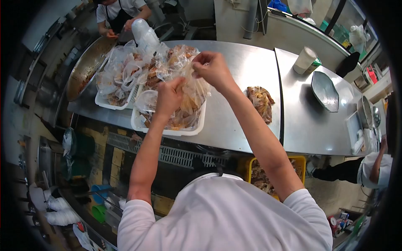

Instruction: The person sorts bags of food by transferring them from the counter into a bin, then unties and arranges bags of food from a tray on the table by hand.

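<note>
A clear plastic bag (196, 88) of brownish food is stretched between my two hands. My left hand (169, 99) is closed on its near left side, and my right hand (212, 71) pinches its upper edge. Beneath them stands a white plastic basket (200, 127) filled with more bagged brown food; the bags overlap, so I cannot separate each one. Left of it, a second white basket (109, 104) holds similar clear bags (121, 69). One filled bag (260, 103) lies alone on the steel table (234, 125), right of my hands.
A large metal pan (86, 62) sits at the table's left end, where a co-worker (121, 14) stands. Over on the right table are a white tub (305, 60) and a grey oval dish (325, 91). A yellow crate (298, 161) is below the near edge. Another person (374, 167) is far right.
</note>
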The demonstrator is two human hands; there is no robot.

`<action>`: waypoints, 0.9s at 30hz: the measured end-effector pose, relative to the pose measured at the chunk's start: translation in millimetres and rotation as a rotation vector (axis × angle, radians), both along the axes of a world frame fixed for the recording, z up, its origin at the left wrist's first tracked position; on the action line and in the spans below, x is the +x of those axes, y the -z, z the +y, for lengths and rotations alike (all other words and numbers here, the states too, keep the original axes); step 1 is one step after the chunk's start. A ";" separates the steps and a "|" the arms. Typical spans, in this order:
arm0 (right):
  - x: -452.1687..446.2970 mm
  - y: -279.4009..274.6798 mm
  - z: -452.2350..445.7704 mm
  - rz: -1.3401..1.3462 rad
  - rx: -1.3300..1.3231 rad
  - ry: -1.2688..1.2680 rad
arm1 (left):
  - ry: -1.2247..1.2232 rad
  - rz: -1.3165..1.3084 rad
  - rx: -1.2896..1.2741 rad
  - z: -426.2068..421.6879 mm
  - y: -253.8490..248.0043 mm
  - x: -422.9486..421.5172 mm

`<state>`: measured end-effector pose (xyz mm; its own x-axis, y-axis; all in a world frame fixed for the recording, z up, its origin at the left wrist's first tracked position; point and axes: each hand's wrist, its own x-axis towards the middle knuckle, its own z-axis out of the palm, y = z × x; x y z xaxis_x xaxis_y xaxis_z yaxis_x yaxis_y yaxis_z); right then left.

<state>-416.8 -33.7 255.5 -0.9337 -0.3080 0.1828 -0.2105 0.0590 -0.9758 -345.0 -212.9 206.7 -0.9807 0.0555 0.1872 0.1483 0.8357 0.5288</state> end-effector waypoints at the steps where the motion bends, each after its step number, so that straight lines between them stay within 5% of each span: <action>1: -1.4 -0.3 1.2 -0.002 0.004 -0.004 | 0.054 0.103 0.219 8.2 -23.0 3.0; 2: -3.5 -2.2 1.7 0.004 -0.077 0.044 | 0.104 0.208 0.435 13.7 -35.8 3.3; 7: 10.7 -0.1 9.0 0.139 -0.366 -0.125 | 0.210 0.091 0.345 20.6 -36.0 -10.5; 8: 15.5 3.3 15.2 0.145 -0.365 -0.116 | 0.128 0.041 0.496 21.2 -40.5 -8.7; 11: 39.1 30.6 27.5 0.751 -0.168 0.154 | 0.129 0.218 0.754 43.1 -49.8 -8.3; 14: 40.6 104.7 10.9 0.790 0.087 0.153 | 0.340 0.103 0.778 60.7 -48.5 -24.7; 17: 32.4 120.3 1.2 0.167 -0.298 0.176 | 0.428 0.201 1.063 79.4 -52.5 -7.7; 19: 30.7 106.5 10.1 -0.120 -0.798 -0.018 | 0.434 0.160 1.085 67.4 -33.4 4.7; 21: 33.5 88.3 19.0 -0.170 -0.831 0.010 | 0.242 0.277 0.646 61.2 10.2 4.1; 23: 29.9 91.2 21.4 0.226 -0.134 -0.118 | 0.230 0.295 0.444 65.0 27.9 6.2; 26: 45.8 93.1 20.6 0.105 0.229 -0.229 | -0.229 -0.120 1.335 64.5 34.2 -17.6; 27: 50.5 92.6 20.9 0.051 0.414 -0.286 | -0.227 -0.114 1.340 57.3 35.2 -25.3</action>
